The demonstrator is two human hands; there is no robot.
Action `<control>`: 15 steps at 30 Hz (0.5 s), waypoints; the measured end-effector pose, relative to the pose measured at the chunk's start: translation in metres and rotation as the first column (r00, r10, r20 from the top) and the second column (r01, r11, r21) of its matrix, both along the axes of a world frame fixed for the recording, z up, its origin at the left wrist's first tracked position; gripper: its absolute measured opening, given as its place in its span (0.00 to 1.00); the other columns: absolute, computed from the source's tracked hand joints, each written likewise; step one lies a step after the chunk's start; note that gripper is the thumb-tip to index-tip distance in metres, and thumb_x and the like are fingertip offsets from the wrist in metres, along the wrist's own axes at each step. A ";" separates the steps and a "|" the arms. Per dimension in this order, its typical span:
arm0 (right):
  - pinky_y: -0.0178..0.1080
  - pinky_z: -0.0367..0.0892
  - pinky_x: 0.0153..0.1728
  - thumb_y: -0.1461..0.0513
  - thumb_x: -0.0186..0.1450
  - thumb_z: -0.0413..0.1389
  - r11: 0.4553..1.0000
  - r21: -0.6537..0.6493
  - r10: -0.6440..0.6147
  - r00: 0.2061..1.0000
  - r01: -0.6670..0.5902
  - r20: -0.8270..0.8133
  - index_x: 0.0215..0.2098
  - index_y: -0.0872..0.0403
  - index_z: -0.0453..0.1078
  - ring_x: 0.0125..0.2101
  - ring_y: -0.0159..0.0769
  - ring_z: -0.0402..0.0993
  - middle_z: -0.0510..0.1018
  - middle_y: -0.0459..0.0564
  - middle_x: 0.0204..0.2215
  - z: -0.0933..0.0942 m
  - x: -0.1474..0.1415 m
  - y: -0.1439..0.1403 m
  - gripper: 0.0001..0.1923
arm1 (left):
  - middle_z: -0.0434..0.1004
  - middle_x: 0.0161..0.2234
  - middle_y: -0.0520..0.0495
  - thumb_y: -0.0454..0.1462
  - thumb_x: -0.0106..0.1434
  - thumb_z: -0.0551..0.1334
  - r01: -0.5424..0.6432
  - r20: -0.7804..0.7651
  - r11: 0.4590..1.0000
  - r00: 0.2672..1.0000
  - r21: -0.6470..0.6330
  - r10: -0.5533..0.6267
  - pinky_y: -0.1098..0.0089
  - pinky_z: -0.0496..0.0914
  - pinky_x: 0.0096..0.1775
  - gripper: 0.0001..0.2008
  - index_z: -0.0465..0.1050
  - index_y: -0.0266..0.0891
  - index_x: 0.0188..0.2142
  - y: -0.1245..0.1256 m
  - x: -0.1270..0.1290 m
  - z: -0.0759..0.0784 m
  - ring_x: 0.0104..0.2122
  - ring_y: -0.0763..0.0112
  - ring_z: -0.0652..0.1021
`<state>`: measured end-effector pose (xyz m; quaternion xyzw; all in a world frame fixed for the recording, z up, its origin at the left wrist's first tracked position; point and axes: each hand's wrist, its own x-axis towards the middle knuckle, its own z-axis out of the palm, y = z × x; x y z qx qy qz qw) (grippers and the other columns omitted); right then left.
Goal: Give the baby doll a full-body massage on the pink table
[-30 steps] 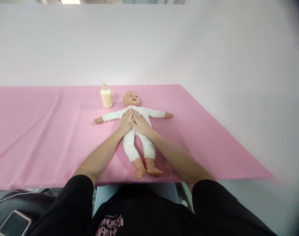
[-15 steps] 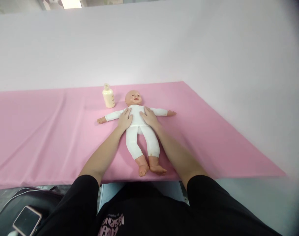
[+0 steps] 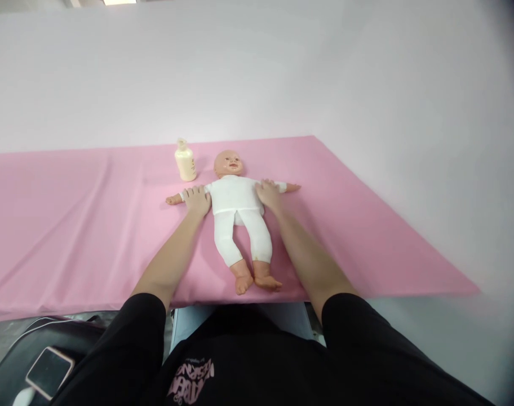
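A baby doll (image 3: 235, 194) in a white fabric body lies on its back, arms stretched sideways, head at the far end. My left hand (image 3: 198, 201) rests on the doll's arm at the left, fingers apart and laid over the sleeve. Over the opposite arm, near the shoulder, lies my right hand (image 3: 268, 194), its fingers spread across the sleeve. Both palms hide part of the arms, while the doll's small hands stick out beyond them. A cream-coloured pump bottle (image 3: 186, 162) stands upright to the left of the doll's head.
Pink cloth (image 3: 367, 248) covers the table, with creases on the left side. A pale wall (image 3: 257, 67) rises behind it. At lower left, a phone-like device (image 3: 49, 372) and a white object (image 3: 24, 396) rest on a black surface with a cable.
Both my hands have slid outward from the doll's chest onto its arms, the left one farther. The doll and bottle keep their places, and the view has tilted slightly.
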<state>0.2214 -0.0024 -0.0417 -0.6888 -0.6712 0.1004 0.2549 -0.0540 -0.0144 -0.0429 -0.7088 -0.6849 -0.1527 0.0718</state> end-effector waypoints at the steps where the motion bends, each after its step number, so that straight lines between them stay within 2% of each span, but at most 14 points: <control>1: 0.68 0.54 0.69 0.55 0.76 0.39 0.999 -0.018 0.034 0.999 -0.034 -0.004 0.63 0.60 0.69 0.68 0.62 0.64 0.72 0.67 0.65 0.004 -0.012 -0.004 0.28 | 0.74 0.60 0.28 0.43 0.75 0.48 -0.004 -0.011 1.000 1.000 -0.006 0.004 0.43 0.54 0.68 0.27 0.67 0.30 0.65 -0.001 0.003 -0.001 0.61 0.37 0.71; 2: 0.67 0.56 0.69 0.53 0.76 0.41 0.995 -0.044 0.085 0.996 -0.085 -0.006 0.68 0.59 0.66 0.69 0.62 0.63 0.69 0.65 0.68 0.008 -0.025 -0.009 0.30 | 0.73 0.60 0.27 0.42 0.75 0.47 -0.007 -0.014 1.000 1.000 -0.013 0.006 0.42 0.54 0.68 0.27 0.67 0.30 0.65 -0.002 0.006 -0.002 0.61 0.37 0.70; 4: 0.69 0.49 0.71 0.50 0.75 0.46 0.970 -0.088 0.232 0.972 -0.227 0.041 0.76 0.58 0.52 0.75 0.67 0.47 0.52 0.64 0.77 0.016 -0.049 -0.025 0.37 | 0.72 0.61 0.25 0.42 0.75 0.46 -0.002 0.003 1.000 1.000 -0.023 0.003 0.41 0.53 0.68 0.27 0.67 0.29 0.65 -0.003 0.010 -0.002 0.62 0.36 0.70; 5: 0.71 0.45 0.72 0.49 0.75 0.46 0.947 -0.078 0.317 0.944 -0.310 0.089 0.77 0.55 0.52 0.76 0.69 0.42 0.48 0.59 0.78 0.020 -0.059 -0.035 0.36 | 0.71 0.61 0.25 0.41 0.75 0.46 0.001 0.012 1.000 1.000 -0.024 -0.001 0.40 0.53 0.68 0.27 0.67 0.28 0.65 -0.003 0.011 -0.003 0.62 0.36 0.69; 7: 0.74 0.41 0.72 0.49 0.76 0.46 0.881 -0.093 0.474 0.866 -0.465 0.161 0.75 0.47 0.57 0.77 0.69 0.37 0.48 0.51 0.79 0.029 -0.074 -0.056 0.32 | 0.71 0.62 0.24 0.41 0.75 0.46 0.004 0.017 1.000 1.000 -0.020 -0.003 0.40 0.52 0.68 0.27 0.66 0.28 0.66 -0.003 0.011 -0.003 0.62 0.36 0.69; 10: 0.74 0.38 0.72 0.49 0.77 0.46 0.789 -0.137 0.614 0.757 -0.599 0.223 0.73 0.43 0.62 0.77 0.66 0.40 0.51 0.50 0.78 0.038 -0.083 -0.086 0.28 | 0.71 0.62 0.26 0.41 0.75 0.47 -0.005 0.005 1.000 1.000 -0.014 0.005 0.40 0.52 0.68 0.27 0.66 0.29 0.66 -0.003 0.010 -0.004 0.63 0.36 0.69; 15: 0.68 0.37 0.74 0.53 0.77 0.48 0.665 -0.127 0.737 0.619 -0.736 0.272 0.72 0.41 0.62 0.77 0.56 0.47 0.60 0.49 0.75 0.038 -0.076 -0.123 0.26 | 0.70 0.62 0.25 0.41 0.75 0.47 -0.001 0.015 0.999 1.000 -0.032 0.002 0.40 0.51 0.69 0.28 0.65 0.27 0.67 -0.003 0.010 -0.004 0.63 0.35 0.68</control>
